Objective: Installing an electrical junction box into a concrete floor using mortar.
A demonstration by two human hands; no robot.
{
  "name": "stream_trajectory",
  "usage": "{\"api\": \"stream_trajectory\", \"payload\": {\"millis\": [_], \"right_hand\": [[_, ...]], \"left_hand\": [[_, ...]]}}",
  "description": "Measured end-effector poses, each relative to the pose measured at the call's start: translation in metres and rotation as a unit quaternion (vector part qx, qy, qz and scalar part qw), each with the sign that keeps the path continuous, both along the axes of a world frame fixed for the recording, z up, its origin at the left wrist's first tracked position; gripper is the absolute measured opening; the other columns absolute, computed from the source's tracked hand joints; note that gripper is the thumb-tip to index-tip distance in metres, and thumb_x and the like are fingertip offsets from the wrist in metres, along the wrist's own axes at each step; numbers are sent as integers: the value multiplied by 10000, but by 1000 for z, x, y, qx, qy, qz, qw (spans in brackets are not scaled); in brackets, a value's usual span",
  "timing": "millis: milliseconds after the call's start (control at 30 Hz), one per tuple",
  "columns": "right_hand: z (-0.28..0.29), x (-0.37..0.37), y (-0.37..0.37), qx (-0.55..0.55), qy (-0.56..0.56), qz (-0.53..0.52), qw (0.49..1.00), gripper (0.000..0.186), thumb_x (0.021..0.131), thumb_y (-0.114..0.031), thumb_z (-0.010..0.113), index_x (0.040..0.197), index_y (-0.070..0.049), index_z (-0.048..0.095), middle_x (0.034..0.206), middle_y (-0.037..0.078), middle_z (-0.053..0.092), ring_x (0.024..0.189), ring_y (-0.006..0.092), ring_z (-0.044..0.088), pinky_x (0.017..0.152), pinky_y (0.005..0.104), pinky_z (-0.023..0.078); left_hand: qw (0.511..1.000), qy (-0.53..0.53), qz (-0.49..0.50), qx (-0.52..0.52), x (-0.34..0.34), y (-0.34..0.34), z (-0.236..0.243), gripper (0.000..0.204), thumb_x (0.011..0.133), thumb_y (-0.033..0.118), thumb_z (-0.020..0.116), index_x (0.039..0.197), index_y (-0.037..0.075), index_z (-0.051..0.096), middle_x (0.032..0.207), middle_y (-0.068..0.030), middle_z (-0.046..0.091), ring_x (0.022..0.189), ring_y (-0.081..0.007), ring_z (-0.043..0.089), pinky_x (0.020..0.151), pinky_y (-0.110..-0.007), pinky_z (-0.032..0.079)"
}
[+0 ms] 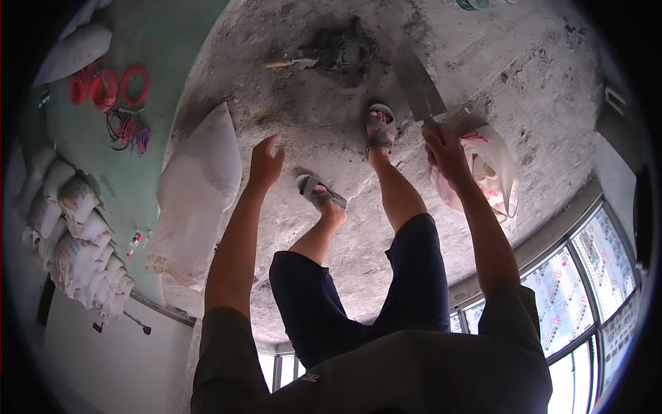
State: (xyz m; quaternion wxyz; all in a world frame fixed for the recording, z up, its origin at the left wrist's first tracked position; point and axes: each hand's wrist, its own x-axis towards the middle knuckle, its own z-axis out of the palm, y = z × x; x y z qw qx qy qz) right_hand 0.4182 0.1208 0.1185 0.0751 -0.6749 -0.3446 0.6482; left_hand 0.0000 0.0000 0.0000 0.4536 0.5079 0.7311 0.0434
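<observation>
While the person looks down at a rough grey concrete floor [296,107], the right hand [445,150], at two o'clock, has its fingers clamped around the handle of a flat, tapering grey metal trowel [419,90], whose blade points up toward one o'clock. A red-printed white plastic bag [509,172] sits near that hand, toward three o'clock. At ten o'clock the left hand [264,164] hangs empty, thumb apart from its loosely curled fingers; a bulging white woven sack [203,165] lies farther out. At twelve o'clock is a dark, damp-looking heap [350,56], a pale-handled tool [279,64] at its left edge.
</observation>
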Motion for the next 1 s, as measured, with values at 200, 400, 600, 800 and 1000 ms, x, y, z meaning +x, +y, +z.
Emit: {"api": "stream_trajectory", "payload": {"millis": [200, 400, 600, 800, 1000], "right_hand": [[-98, 56, 21, 70, -65, 23, 995, 261, 945, -271, 604, 1030, -25, 578, 668, 8, 552, 553, 71, 496, 508, 242, 400], [-198, 51, -13, 56, -60, 132, 988, 373, 928, -268, 614, 1176, -9, 514, 759, 106, 614, 631, 175, 615, 594, 329, 476], [-248, 22, -17, 249, -83, 208, 942, 428, 932, -307, 593, 1240, -28, 490, 932, 249, 655, 894, 446, 642, 745, 468, 501], [-252, -3, -21, 386, -134, 275, 871, 447, 910, -309, 624, 1263, -68, 491, 1006, 216, 666, 864, 421, 656, 750, 469, 533], [-256, -26, -44, 472, -148, 337, 801, 448, 877, -251, 672, 1236, -49, 495, 989, 165, 645, 767, 370, 661, 645, 451, 549]], "left_hand": [[960, 208, -147, 120, -7, 103, -136, 510, 850, 192, 653, 1329, 82, 517, 1351, -163, 515, 1269, -373, 453, 1042, -486, 392], [889, 338, -264, 159, -10, 152, -212, 439, 829, 159, 644, 1258, 115, 561, 1253, -105, 553, 1242, -310, 472, 907, -503, 456], [928, 193, -319, 16, -4, 176, -181, 270, 847, 208, 654, 1063, 66, 577, 860, -99, 648, 782, -280, 633, 692, -475, 499], [955, -171, 30, -242, 48, 178, -98, 214, 849, 186, 667, 910, 41, 521, 700, -49, 546, 522, -122, 505, 461, -303, 397], [882, -326, 217, -262, 85, 171, -82, 142, 846, 118, 621, 836, 75, 486, 732, -33, 527, 500, -76, 447, 415, -246, 327]]}}
